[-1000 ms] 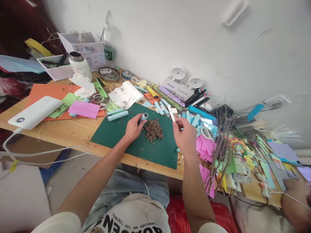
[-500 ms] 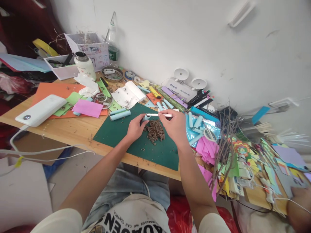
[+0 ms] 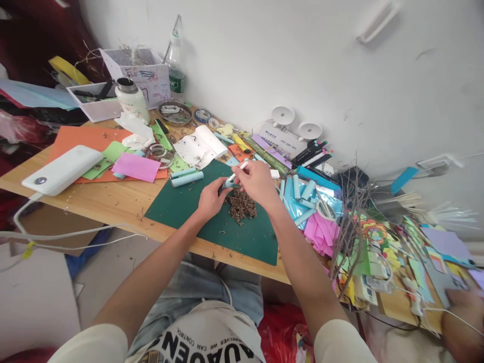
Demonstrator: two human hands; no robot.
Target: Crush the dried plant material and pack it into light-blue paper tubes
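Observation:
My left hand [image 3: 212,198] is closed around a short light-blue paper tube [image 3: 228,184] over the green cutting mat [image 3: 242,239]. Pinched in the fingers of my right hand [image 3: 259,184] is a slim white stick [image 3: 232,177], slanting down with its lower end at the tube's mouth; whether the tip is inside I cannot tell. Below both hands lies a heap of brown, crumbly dried bits [image 3: 241,206]. Another light-blue paper tube [image 3: 188,179] rests at the mat's upper left edge.
Left of the mat are a white power bank [image 3: 62,170], a pink paper sheet [image 3: 136,167] and an open white bottle [image 3: 131,101]. On the right sit several blue tubes on a plastic bag, scissors [image 3: 325,209], pink paper strips [image 3: 321,229] and upright dry twigs [image 3: 351,232].
The white stick has gone from nearly level to a steep slant at the tube's mouth. My right hand has shifted slightly left and up; my left hand stays in place.

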